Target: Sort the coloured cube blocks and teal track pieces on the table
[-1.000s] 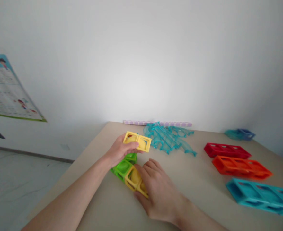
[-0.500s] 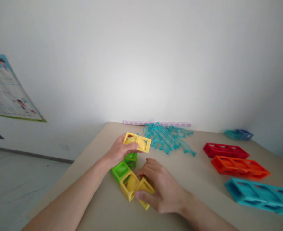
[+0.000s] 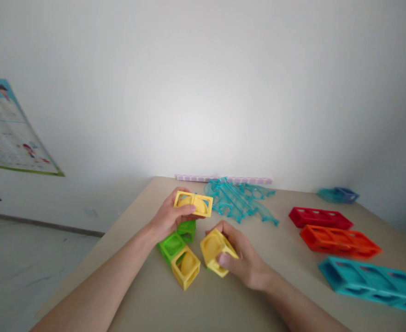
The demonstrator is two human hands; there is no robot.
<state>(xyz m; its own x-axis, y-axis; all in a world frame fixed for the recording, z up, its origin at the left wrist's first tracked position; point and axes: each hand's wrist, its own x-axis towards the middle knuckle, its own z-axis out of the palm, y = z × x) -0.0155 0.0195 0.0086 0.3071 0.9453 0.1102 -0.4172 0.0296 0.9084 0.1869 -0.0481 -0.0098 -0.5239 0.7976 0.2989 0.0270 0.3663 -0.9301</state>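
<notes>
Broadly, we work at a beige table that meets a white wall, with a poster hanging at the far left. Largest among the loose pieces, a teal block row lies at our right, with an orange block row beyond it and a red block row farther still, all three roughly parallel and apart from one another. Near the far right corner sits a small blue-teal piece. A heap of clear turquoise track parts rests toward the wall, just in front of a thin lilac strip. Close to us, green cubes lie on the table, joined to a single yellow cube at their near end. Our left hand is curled around a yellow double cube, thumb on top, holding it above the green cubes. Our right hand grips a separate yellow cube piece between thumb and fingers, tilted, just beside the single yellow cube and not touching it.
</notes>
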